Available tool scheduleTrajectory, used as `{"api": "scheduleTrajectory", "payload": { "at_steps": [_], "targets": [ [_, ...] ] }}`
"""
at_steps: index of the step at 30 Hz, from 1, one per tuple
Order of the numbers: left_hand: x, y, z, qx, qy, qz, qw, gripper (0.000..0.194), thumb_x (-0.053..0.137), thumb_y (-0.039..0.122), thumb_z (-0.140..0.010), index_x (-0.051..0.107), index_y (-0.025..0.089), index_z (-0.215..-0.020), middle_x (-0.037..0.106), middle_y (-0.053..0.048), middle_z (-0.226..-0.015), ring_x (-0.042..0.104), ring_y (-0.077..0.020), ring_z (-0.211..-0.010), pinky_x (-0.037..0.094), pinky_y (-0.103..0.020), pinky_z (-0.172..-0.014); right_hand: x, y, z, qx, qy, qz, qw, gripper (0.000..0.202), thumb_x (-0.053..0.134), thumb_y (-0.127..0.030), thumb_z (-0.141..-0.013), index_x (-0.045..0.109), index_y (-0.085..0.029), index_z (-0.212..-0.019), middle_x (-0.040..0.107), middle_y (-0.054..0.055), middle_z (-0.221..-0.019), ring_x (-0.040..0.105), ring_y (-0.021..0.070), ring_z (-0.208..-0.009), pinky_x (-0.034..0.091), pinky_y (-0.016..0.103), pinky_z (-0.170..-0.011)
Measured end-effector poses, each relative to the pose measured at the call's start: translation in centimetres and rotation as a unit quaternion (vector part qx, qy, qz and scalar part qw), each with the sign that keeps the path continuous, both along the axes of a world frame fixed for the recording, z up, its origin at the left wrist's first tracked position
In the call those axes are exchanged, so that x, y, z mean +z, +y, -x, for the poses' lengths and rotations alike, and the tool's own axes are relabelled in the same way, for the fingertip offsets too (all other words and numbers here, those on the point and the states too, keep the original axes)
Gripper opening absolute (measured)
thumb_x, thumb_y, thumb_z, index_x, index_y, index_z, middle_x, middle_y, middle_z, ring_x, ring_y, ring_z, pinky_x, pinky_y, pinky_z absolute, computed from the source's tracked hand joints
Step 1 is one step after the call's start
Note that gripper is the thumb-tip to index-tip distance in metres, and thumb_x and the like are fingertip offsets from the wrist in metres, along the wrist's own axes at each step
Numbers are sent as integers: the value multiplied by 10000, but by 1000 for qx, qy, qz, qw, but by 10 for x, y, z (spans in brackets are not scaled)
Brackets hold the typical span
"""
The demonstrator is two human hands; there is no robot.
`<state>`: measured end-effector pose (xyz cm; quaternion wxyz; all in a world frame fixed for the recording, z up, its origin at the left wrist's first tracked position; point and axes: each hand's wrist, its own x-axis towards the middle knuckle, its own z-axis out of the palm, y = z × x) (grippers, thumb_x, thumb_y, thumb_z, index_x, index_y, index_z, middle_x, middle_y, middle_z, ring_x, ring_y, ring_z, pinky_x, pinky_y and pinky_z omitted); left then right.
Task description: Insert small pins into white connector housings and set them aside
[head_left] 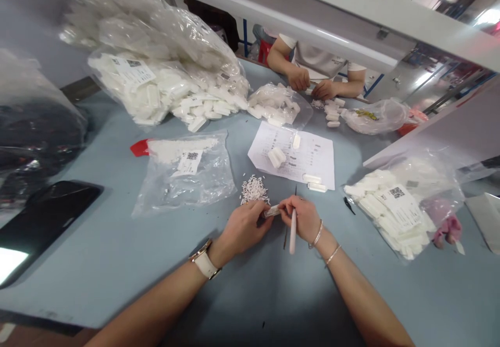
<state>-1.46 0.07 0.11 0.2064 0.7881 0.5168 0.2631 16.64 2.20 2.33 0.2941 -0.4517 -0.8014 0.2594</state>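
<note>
Between my two hands is a small white rectangular plastic part (272, 211), with detail on its face too small to make out. My left hand (245, 227) pinches its left end. The fingertips of my right hand (302, 217) are closed on its other end, and a slim pale-handled tool (292, 235) is tucked in the same hand. A thin dark rod (285, 238) shows beside that tool; whether I hold it too is unclear. Just beyond my left fingers lies a pile of tiny white pieces (253, 189).
A printed sheet (265, 146) bears several white parts. Clear bags of white parts stand at the back left (156, 86) and right (394, 211). A flat bag (187, 170) lies left, near a black tablet-like device (50, 222). Opposite, a co-worker's hands (312, 84) handle similar parts.
</note>
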Motion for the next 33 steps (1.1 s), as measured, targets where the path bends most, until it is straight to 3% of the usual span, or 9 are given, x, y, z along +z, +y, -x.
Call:
{"api": "scheduleTrajectory", "payload": {
  "at_steps": [5,11,19,23,28,33],
  "targets": [
    [-1,0,0,6,-3,-8,1000,138,475,300,-833,531,197,-760,580,-13,-651,555,-157,-609,393,-261,-563,-3,0,-3,42,-20,-18,999,227,487,-61,-746,395,-234,-630,683,22,-750,610,154,-702,483,273,-663],
    [-1,1,-1,7,-9,-10,1000,139,476,304,-828,540,196,-768,583,-6,-643,557,-148,-603,401,-252,-566,0,1,-5,-11,-1,-53,999,153,486,-98,-733,487,-235,-662,624,-6,-636,614,148,-682,491,268,-653],
    [1,1,0,15,-1,2,1000,132,475,288,-821,521,199,-734,577,-7,-636,554,-149,-603,392,-251,-560,-12,-4,-3,39,-32,-68,996,231,503,-86,-720,382,-242,-600,664,23,-690,620,175,-734,502,309,-704],
    [1,1,0,12,-4,6,1000,143,475,298,-824,524,198,-737,574,-5,-631,551,-148,-599,390,-251,-558,-9,-5,0,14,3,-37,999,236,502,-95,-720,360,-238,-598,685,40,-729,634,176,-715,505,313,-686],
    [0,2,0,12,0,-3,1000,130,488,304,-822,533,197,-764,580,-5,-646,548,-147,-592,388,-253,-556,-6,-2,0,-92,157,89,979,272,580,-248,-759,340,-240,-633,706,49,-809,658,156,-691,530,292,-659],
    [-1,2,0,7,-2,-7,1000,121,491,302,-820,524,198,-767,577,-1,-648,544,-140,-588,389,-248,-557,-4,1,-3,-97,145,117,978,337,618,-279,-759,315,-241,-617,715,41,-750,653,166,-670,512,299,-643]
  ]
}}
